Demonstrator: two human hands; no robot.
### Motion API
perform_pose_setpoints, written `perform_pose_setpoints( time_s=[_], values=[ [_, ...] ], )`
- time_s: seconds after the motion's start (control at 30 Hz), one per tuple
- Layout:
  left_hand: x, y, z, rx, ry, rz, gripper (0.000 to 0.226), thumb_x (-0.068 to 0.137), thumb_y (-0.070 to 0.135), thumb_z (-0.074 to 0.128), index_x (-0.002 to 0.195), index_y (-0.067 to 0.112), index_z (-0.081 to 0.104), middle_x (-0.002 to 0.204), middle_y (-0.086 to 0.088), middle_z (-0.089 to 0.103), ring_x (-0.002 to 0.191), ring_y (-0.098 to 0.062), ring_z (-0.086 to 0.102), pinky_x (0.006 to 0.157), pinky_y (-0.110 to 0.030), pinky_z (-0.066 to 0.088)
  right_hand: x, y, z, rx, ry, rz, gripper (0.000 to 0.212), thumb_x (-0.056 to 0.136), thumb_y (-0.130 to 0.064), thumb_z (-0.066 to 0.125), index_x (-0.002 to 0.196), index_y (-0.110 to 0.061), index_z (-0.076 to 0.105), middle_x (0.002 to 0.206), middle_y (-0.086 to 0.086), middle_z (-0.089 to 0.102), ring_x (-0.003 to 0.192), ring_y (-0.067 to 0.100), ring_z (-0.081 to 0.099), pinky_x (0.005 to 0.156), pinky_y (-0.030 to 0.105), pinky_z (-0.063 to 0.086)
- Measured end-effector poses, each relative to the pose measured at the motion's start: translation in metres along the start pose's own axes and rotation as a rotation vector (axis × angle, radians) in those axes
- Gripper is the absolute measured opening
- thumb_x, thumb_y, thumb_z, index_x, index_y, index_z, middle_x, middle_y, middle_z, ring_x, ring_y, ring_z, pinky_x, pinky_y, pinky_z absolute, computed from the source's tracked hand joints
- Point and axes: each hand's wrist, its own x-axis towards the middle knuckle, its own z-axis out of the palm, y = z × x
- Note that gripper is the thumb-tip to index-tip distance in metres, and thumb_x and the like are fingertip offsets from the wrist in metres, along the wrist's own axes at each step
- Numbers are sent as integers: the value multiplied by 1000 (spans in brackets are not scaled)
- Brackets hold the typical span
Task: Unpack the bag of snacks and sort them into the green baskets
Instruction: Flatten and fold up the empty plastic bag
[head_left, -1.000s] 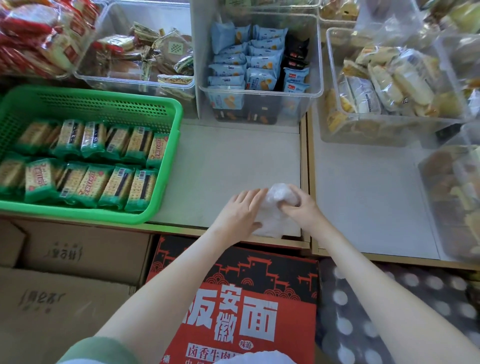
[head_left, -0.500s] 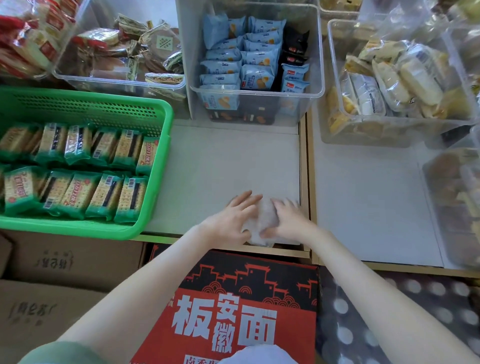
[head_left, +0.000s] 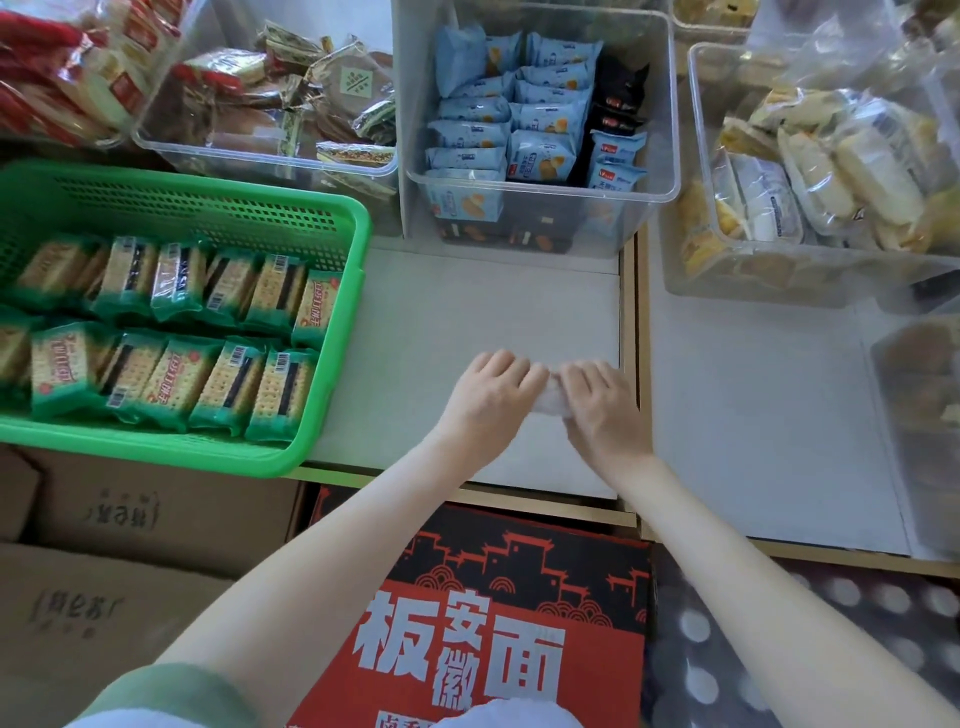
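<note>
While the red printed cardboard carton (head_left: 467, 649) sits nearest me, I see the left hand (head_left: 488, 397) and right hand (head_left: 605, 410) curled together, apparently gripping a crumpled translucent plastic bag (head_left: 550, 400) on the pale grey shelf (head_left: 441, 312). Beyond are a green slotted plastic basket (head_left: 208, 218) of cracker packets (head_left: 176, 374) and a clear plastic bin (head_left: 571, 223).

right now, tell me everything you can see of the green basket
The green basket is rectangular plastic, with mesh walls and a rolled rim. It sits upright on the left of the white shelf, its left end cut off by the frame. Two rows of green-wrapped cracker packets stand on edge inside. Neither the left hand nor the right hand, both gripping a crumpled white plastic bag, touches it.
</note>
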Motion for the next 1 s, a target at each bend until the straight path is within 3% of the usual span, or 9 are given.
perform_pose_setpoints(
  time_s=[0.13, 0.3, 0.4, 0.53, 0.6, 0.7, 0.77, 0.87, 1.0],
  values=[
    [-14, -14, 8, 137, 67, 31, 29, 75, -11, 32, 78, 11, 52, 70, -4, 53, 70, -24, 45, 72, -32, 40, -22, 17, 16, -156, -114, -132, 53, 69, -7, 76, 117, -9, 52, 105, 5, 44, 94, 25, 41, 83, 35, 32],
    [-47, -15, 26, 9, -217, -8, 47, 56, 1, 75, 97, 8, 52, 94, -8, 63, 89, -27, 57, 77, -34, 45, -43, 4, 21, -76, -252, -108, 81, 76, -38, 76, 141, -7, 38, 134, 9, 51, 124, 25, 40, 104, 41, 39],
    [-56, -15, 24, -58, -258, 0, 47, 67, 11, 74, 111, 4, 62, 129, -19, 57, 123, -35, 48, 109, -44, 36, -30, -6, 31, -36, -284, -183, 83, 77, -30, 76, 143, -1, 36, 146, 15, 44, 136, 29, 39, 116, 38, 24],
    [-55, -17, 29, -81, -367, -83, 59, 72, -3, 74, 128, -3, 54, 146, -29, 37, 138, -40, 35, 114, -44, 20, -27, -5, 47, 24, -400, -133, 78, 76, -17, 78, 141, 2, 40, 145, 18, 44, 132, 29, 46, 116, 37, 26],
    [-60, -19, 36, -176, -419, -127, 70, 94, 15, 60, 150, 0, 21, 158, -18, 10, 148, -28, 9, 117, -29, -2, -31, -11, 49, 56, -467, -95, 78, 90, -22, 63, 150, -5, 16, 158, 11, 15, 145, 23, 23, 121, 32, 6],
    [-65, -24, 38, -295, -511, -152, 64, 105, 39, 25, 152, 13, -9, 150, 7, -23, 141, -5, -21, 107, -14, -22, -36, -12, 52, 162, -531, -67, 64, 104, -37, 29, 144, -22, -19, 148, -12, -29, 141, 5, -23, 116, 23, -15],
    [-66, -22, 39, -291, -480, -182, 60, 106, 38, 20, 152, 14, -9, 148, 8, -24, 141, -4, -20, 105, -12, -24, -33, -12, 46, 350, -531, 1, 56, 105, -33, 28, 149, -22, -5, 154, -13, -15, 142, -1, -15, 116, 18, -8],
    [-75, -14, 47, -248, -393, -190, 57, 105, 35, 21, 153, 11, 1, 152, 3, -13, 144, -11, -12, 109, -17, -23, -31, -9, 40, 435, -437, 72, 49, 102, -26, 41, 150, -19, 29, 152, -4, 31, 139, 14, 26, 114, 22, 15],
    [-86, -3, 52, -206, -431, -214, 62, 98, 35, 12, 152, 7, 5, 160, -9, 1, 147, -19, -7, 114, -27, -14, -35, -22, 43, 239, -554, 99, 63, 103, -28, 39, 154, -20, 3, 142, 5, 32, 125, 23, 30, 108, 32, 20]
  ],
)
